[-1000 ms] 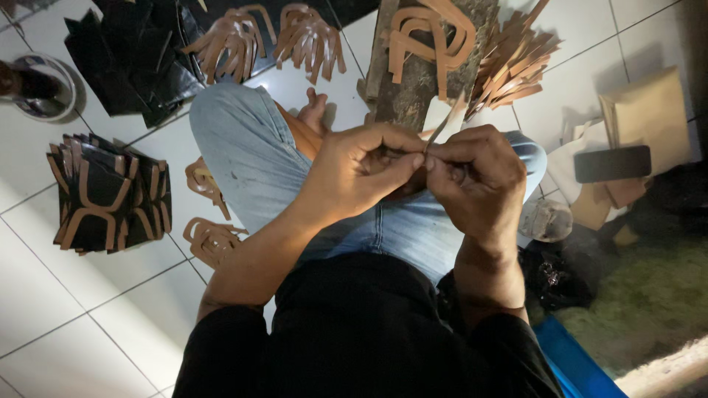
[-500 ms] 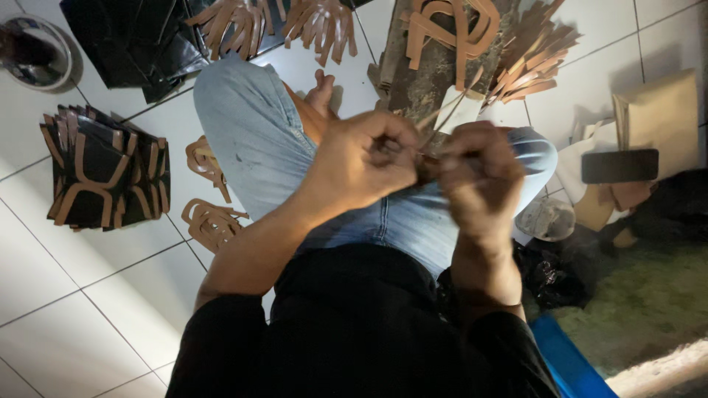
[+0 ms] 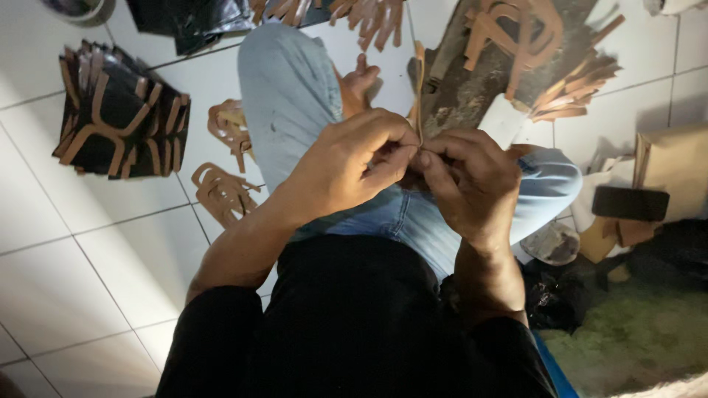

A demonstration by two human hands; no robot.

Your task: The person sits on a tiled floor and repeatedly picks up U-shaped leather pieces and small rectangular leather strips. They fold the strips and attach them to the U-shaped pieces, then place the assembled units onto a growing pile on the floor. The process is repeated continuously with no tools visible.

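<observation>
We see the left hand (image 3: pixel 354 166) and the right hand (image 3: pixel 472 184) meeting above the lap, each with fingers curled tight and pinching the lower end of a thin tan leather strip (image 3: pixel 419 88) that stands upright between them. A stack of black-and-tan cut pieces (image 3: pixel 122 114) lies on the white tiled floor (image 3: pixel 66 258), well apart to the left, and more tan cutouts (image 3: pixel 221 193) lie beside the blue-jeaned leg (image 3: pixel 284 96).

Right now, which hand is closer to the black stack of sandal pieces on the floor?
The left hand. The stack lies off to its left across the white tiles. The right hand sits on the far side of the left hand, so it is farther away.
</observation>
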